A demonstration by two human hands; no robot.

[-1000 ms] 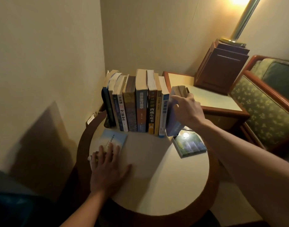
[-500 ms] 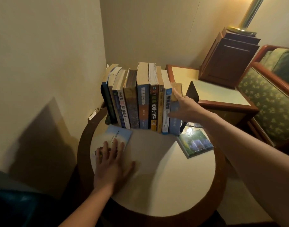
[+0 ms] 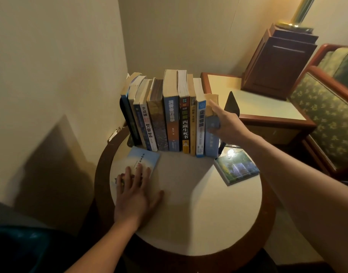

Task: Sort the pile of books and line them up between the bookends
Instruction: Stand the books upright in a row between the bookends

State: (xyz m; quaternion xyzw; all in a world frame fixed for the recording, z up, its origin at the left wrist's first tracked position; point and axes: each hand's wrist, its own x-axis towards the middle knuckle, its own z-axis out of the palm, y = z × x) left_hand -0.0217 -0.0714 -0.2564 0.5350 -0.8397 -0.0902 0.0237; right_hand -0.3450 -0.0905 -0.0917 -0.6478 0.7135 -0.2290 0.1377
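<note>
Several books (image 3: 170, 113) stand upright in a row at the back of the round table (image 3: 189, 223). The last one on the right is a light blue book (image 3: 212, 143); my right hand (image 3: 226, 125) presses against its spine with the index finger stretched up toward its top. A black bookend (image 3: 232, 104) stands just right of it. A dark bookend (image 3: 127, 123) holds the row's left end. My left hand (image 3: 136, 191) rests flat, fingers spread, on a pale blue book (image 3: 144, 158) lying on the table. A green-covered book (image 3: 237, 167) lies flat at the right.
The walls form a corner close behind and left of the table. A square side table (image 3: 267, 103) with a dark wooden box (image 3: 277, 62) and a lamp pole stands at the right, next to a patterned armchair (image 3: 327, 115).
The light blue book went from tilted in my right hand to upright at the row's right end. The right bookend became visible. My left hand stayed on the pale blue book.
</note>
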